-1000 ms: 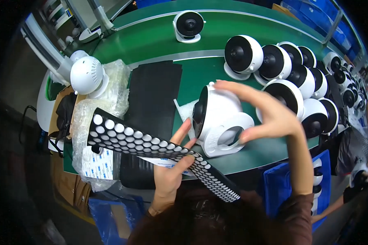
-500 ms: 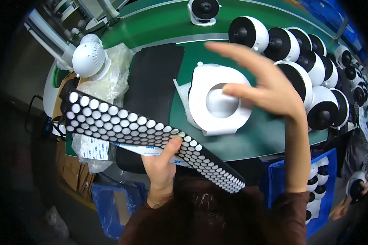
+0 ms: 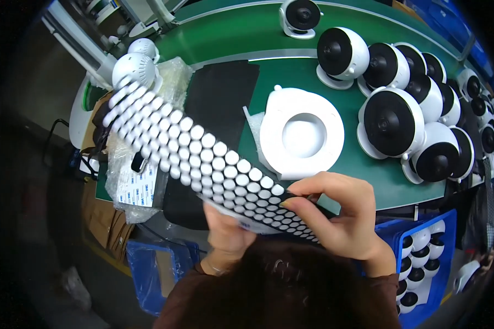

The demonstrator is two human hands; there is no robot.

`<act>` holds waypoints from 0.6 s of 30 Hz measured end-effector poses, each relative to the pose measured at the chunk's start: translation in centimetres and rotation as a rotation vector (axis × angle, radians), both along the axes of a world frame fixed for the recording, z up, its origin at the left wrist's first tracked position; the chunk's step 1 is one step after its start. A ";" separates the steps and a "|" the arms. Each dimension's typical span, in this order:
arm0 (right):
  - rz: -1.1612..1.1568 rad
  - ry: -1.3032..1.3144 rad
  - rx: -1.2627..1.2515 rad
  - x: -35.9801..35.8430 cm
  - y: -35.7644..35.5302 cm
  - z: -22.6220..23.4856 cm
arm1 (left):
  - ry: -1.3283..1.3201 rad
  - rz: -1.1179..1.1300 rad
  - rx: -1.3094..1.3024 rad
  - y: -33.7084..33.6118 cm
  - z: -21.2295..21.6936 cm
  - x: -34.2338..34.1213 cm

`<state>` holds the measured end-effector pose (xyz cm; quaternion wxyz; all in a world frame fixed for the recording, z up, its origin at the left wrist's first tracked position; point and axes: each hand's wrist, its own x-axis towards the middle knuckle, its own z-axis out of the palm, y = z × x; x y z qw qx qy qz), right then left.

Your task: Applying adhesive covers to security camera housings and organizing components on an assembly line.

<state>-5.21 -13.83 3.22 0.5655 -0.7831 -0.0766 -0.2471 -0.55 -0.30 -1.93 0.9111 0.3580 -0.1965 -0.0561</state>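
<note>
A long black sheet covered in rows of white round stickers (image 3: 195, 159) stretches diagonally across the front of the bench, its far left end blurred. Beneath its near edge, my left hand (image 3: 225, 233) holds the sheet, with the fingers partly hidden behind it. My right hand (image 3: 340, 214) pinches with thumb and forefinger at the sheet's upper edge; whether a single sticker is between the fingertips cannot be made out. Just beyond lies a white rounded housing (image 3: 271, 131) with a round recess in its middle, resting on the green mat (image 3: 351, 170).
Several white ball-shaped cameras with black fronts (image 3: 392, 123) crowd the right side. Another camera (image 3: 302, 16) stands at the back. A black flat sheet (image 3: 219, 88) and bubble wrap (image 3: 175, 82) lie on the left. Blue bins (image 3: 450, 236) flank me below the bench edge.
My right hand has come down from above the white housing to the sticker sheet's edge. The sheet's left end has risen and tilted, and the view has shifted slightly.
</note>
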 end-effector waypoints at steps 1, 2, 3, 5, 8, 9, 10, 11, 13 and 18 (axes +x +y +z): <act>-0.003 0.003 -0.031 0.1 0.4 0.2 | -0.018 0.066 0.142 0.0 -0.3 -0.4; 0.006 -0.003 -0.030 0.2 0.4 0.3 | -0.035 0.135 0.285 -0.1 -0.2 -0.7; -0.008 -0.003 -0.083 0.4 0.4 0.3 | -0.008 0.198 0.254 -0.4 0.1 -0.7; -0.077 -0.026 -0.111 0.5 0.4 0.3 | -0.055 0.188 0.204 -0.4 0.0 -0.1; -0.089 -0.083 -0.175 0.2 0.0 0.4 | -0.146 0.231 0.271 -0.1 0.1 -0.3; -0.081 -0.071 -0.170 0.1 0.1 0.5 | -0.156 0.255 0.348 0.1 0.0 -0.6; -0.082 -0.067 -0.169 0.1 0.2 0.5 | -0.165 0.236 0.377 0.1 0.3 -0.8; -0.097 -0.078 -0.161 0.1 0.2 0.4 | -0.203 0.256 0.426 0.2 0.2 -0.7; -0.117 -0.081 -0.153 0.0 0.2 0.2 | -0.237 0.269 0.475 0.2 0.0 -0.6; -0.185 -0.092 -0.175 -0.3 0.5 0.4 | -0.515 0.326 0.496 -0.2 0.3 -0.5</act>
